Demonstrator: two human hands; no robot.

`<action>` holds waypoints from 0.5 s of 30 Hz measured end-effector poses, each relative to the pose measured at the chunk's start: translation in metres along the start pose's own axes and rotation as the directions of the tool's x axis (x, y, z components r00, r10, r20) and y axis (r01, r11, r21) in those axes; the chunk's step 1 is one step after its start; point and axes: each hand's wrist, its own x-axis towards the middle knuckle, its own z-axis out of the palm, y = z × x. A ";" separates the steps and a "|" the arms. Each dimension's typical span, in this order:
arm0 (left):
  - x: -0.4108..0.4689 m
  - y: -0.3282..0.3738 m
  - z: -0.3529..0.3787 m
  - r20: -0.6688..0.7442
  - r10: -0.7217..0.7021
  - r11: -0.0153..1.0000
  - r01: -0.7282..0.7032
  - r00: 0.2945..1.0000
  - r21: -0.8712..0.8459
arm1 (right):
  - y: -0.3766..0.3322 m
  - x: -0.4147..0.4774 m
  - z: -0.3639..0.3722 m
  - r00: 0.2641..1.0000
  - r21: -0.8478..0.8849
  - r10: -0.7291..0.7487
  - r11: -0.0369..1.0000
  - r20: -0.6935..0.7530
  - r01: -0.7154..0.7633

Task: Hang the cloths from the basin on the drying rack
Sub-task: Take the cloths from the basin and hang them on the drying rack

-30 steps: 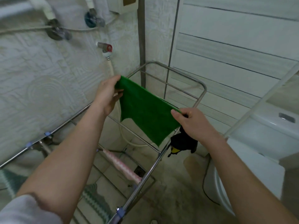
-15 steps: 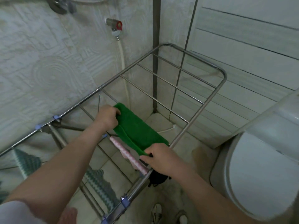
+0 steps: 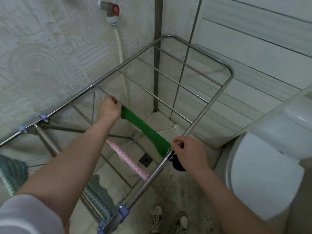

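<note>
A green cloth [image 3: 146, 131] lies draped over one bar of the steel drying rack [image 3: 217, 97], stretched narrow along it. My left hand [image 3: 109, 108] pinches its far end near the rack's wall side. My right hand [image 3: 189, 152] pinches its near end at the rack's front rail. A pink and white cloth [image 3: 128, 162] hangs over the bar just in front. A green zigzag-patterned cloth [image 3: 99, 196] hangs further towards me. The basin is out of view.
A white toilet [image 3: 268, 168] stands close on the right. A tap with a red knob [image 3: 111, 10] and a white hose are on the tiled wall. A black object [image 3: 177, 164] hangs below my right hand. A floor drain [image 3: 145, 159] and my shoes [image 3: 168, 220] show below.
The green cloth went from being held up in the air to lying over a rack bar. Both hands have spread apart along the bar, pulling the cloth flat and narrow.
</note>
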 end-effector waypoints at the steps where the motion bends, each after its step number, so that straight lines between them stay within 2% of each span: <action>1: 0.001 0.000 -0.001 -0.014 -0.033 0.999 0.033 0.999 -0.043 | 0.000 0.001 0.000 1.000 -0.010 -0.011 1.000 0.002 0.011; 7: 0.011 -0.007 -0.004 -0.022 -0.091 0.987 0.087 0.996 -0.138 | -0.003 0.007 0.009 0.999 -0.140 -0.037 0.989 0.031 0.041; 11: 0.010 -0.007 -0.003 -0.029 -0.018 0.993 0.014 0.999 -0.119 | -0.007 0.007 0.009 0.991 -0.279 -0.078 0.955 0.105 0.105; 15: 0.007 -0.008 -0.002 -0.053 0.027 0.996 -0.032 0.998 -0.084 | -0.005 0.005 0.003 0.969 -0.279 -0.138 0.941 0.205 0.193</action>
